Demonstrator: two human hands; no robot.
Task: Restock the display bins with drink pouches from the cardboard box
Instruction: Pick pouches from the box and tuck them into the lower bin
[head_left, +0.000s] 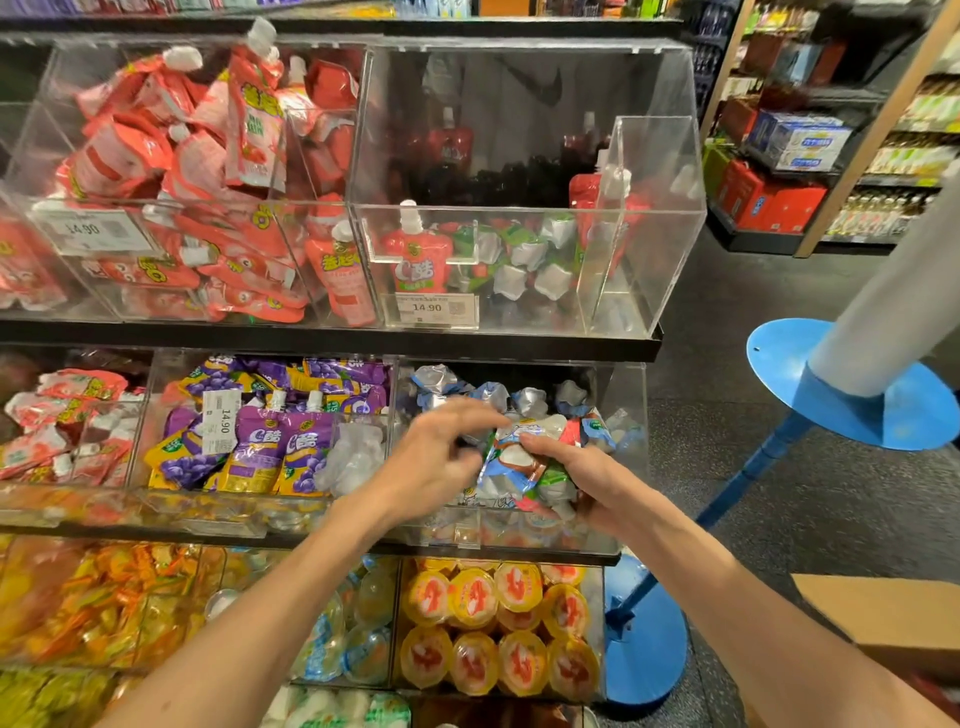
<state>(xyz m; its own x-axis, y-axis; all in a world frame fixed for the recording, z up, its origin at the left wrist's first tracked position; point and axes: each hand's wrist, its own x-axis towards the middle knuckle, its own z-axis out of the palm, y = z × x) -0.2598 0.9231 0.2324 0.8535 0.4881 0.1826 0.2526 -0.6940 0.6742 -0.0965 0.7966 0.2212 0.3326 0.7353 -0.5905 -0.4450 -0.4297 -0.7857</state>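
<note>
- The right hand (587, 480) curls round a bundle of blue-and-white drink pouches (511, 462), holding it at the front of the right-hand bin (631, 395) on the middle shelf.
- The left hand (441, 457), blurred, reaches toward the bundle with fingers loosely spread, gripping nothing.
- The cardboard box (883, 618) sits low at the right.

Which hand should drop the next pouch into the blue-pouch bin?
Left. The left hand looks free and sits right at the bin front; the right hand is busy gripping the bundle of pouches.
</note>
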